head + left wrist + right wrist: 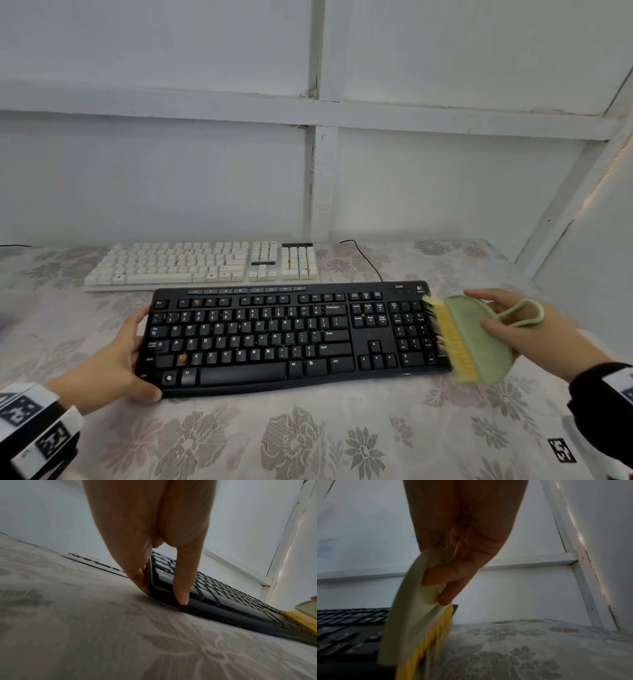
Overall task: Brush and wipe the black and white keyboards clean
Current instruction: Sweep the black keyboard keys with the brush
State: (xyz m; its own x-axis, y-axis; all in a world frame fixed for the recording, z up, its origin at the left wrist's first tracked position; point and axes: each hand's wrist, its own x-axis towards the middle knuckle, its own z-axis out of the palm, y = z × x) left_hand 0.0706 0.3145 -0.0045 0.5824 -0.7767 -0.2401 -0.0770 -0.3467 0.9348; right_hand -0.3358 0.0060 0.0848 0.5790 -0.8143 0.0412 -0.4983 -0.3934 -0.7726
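The black keyboard [291, 335] lies on the floral cloth, with orange crumbs among its keys. My left hand [137, 353] steadies its left end: straight fingers press the side edge, and the thumb rests on the front rim [163, 596]. My right hand [493, 315] grips a pale green brush [476, 346] with yellow bristles, tilted at the keyboard's right end by the number pad. The right wrist view shows fingers curled round the brush [412, 622] beside the black keyboard [347, 628]. The white keyboard [202, 262] lies behind, also speckled orange.
A black cable [366, 260] runs from the black keyboard's back edge toward the wall. White panelled walls close in behind and on the right [589, 240]. The floral cloth [308, 438] stretches toward me, with a small black-and-white tag [561, 450] at the right.
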